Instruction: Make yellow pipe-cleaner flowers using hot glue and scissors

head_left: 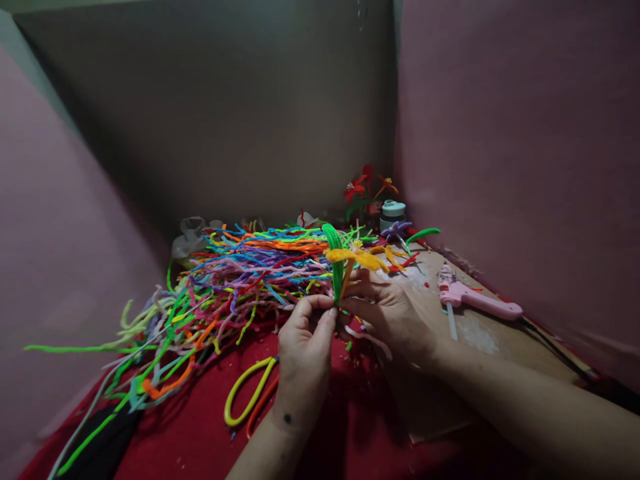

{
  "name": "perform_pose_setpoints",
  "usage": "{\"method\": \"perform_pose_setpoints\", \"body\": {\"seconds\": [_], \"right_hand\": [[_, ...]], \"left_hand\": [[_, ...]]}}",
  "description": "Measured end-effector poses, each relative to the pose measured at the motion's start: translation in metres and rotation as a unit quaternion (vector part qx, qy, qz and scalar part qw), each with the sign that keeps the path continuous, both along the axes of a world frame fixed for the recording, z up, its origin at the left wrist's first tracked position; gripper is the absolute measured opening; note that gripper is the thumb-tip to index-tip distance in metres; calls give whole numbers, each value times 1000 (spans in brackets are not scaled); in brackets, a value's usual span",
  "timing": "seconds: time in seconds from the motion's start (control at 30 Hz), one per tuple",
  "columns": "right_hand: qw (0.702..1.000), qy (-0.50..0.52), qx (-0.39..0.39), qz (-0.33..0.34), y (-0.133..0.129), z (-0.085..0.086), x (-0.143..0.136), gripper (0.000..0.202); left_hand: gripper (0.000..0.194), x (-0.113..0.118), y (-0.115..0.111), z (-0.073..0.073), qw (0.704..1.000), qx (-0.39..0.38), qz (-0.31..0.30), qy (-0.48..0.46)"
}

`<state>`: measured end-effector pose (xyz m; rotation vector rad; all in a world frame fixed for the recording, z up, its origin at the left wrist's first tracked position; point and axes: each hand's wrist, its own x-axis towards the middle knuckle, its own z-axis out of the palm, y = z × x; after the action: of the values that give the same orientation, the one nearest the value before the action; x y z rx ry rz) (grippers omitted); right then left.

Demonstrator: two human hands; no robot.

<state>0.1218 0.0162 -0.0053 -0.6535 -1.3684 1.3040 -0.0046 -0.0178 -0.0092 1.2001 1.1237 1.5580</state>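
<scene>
Mid-frame, the left hand is pinching the base of a green leaf between thumb and forefinger, while the right hand is closing on the lower stem of a yellow-orange flower just beside it. The person seems to be joining leaf to stem; the next move is probably calling for steady pressure, keeping both bases aligned while fastening them
</scene>
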Motion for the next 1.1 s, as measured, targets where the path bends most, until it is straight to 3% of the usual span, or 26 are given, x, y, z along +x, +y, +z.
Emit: {"method": "perform_pose_setpoints", "body": {"seconds": [0.07, 0.27, 0.6, 0.83, 1.1], "right_hand": [[1000, 9, -22, 4, -1, 0, 0, 12], [997, -34, 60, -31, 2, -6, 0, 10], [997, -11, 50, -55, -2, -3, 0, 10], [999, 22, 7, -25, 1, -3, 0, 7], [994, 50, -77, 54, 1, 3, 0, 10]], "left_hand": [[12, 0, -1, 1, 1000, -8, -8, -7], [13, 0, -3, 2, 1000, -10, -6, 13], [8, 1, -2, 2, 1000, 14, -10, -15], [9, 3, -2, 1, 1000, 5, -23, -18], [12, 1, -5, 2, 1000, -12, -11, 3]]}}
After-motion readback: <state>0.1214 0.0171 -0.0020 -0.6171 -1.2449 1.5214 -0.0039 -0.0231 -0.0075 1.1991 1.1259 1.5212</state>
